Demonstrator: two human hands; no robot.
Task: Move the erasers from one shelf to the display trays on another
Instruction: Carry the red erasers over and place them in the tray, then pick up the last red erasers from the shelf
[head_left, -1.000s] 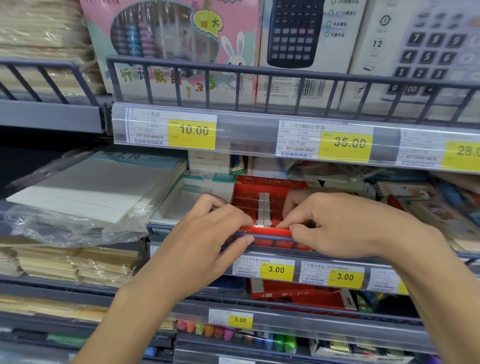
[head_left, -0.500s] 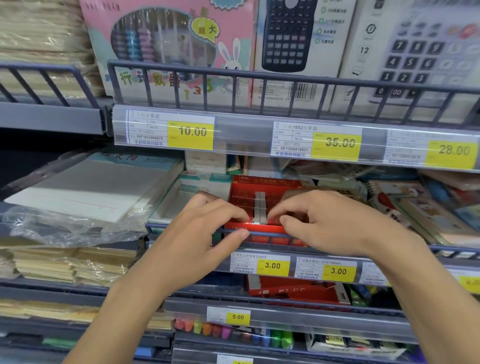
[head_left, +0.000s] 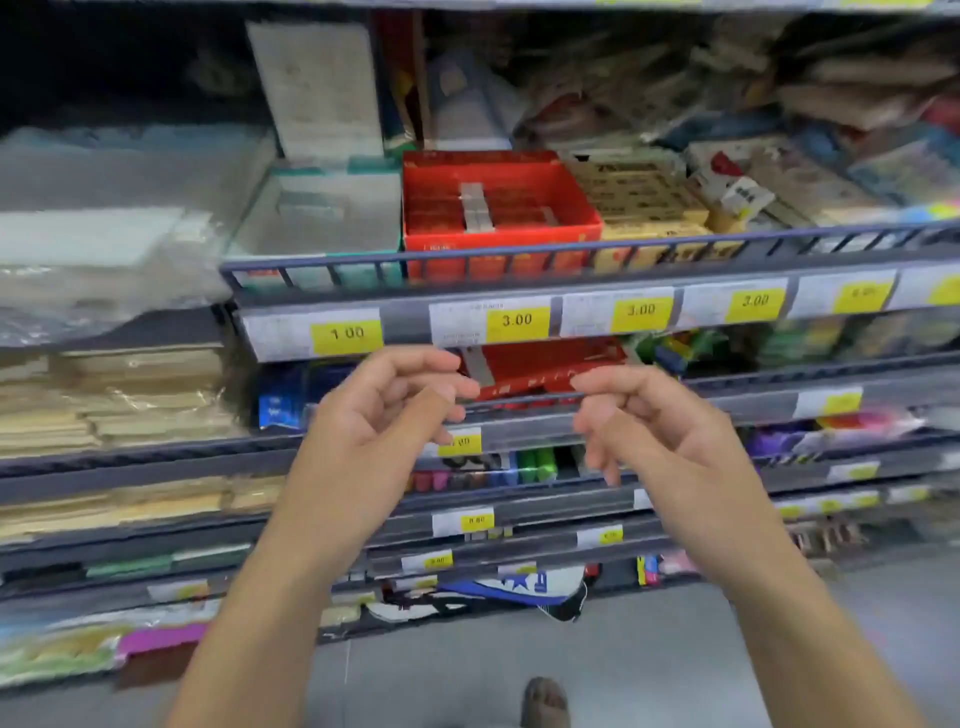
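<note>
A red display tray (head_left: 498, 236) sits on the upper shelf behind a grey wire rail, with red erasers in rows and a grey strip down its middle. One shelf lower lies a second red tray (head_left: 545, 364) of erasers. My left hand (head_left: 384, 415) and my right hand (head_left: 649, 415) hover in front of that lower shelf, both below the upper tray and apart from it. The fingers of each hand are loosely curled and spread, and I see nothing in either. The picture is blurred by motion.
A teal-edged box (head_left: 322, 218) stands left of the upper tray, a tan box (head_left: 644, 202) to its right. Yellow price labels (head_left: 517, 322) line the shelf edges. Stacked paper (head_left: 114, 405) fills the left shelves. Grey floor and a foot (head_left: 545, 701) lie below.
Both hands have let go of the upper red tray and dropped to the shelf below. The view has tilted downward, so the calculator shelf is gone and the floor shows.
</note>
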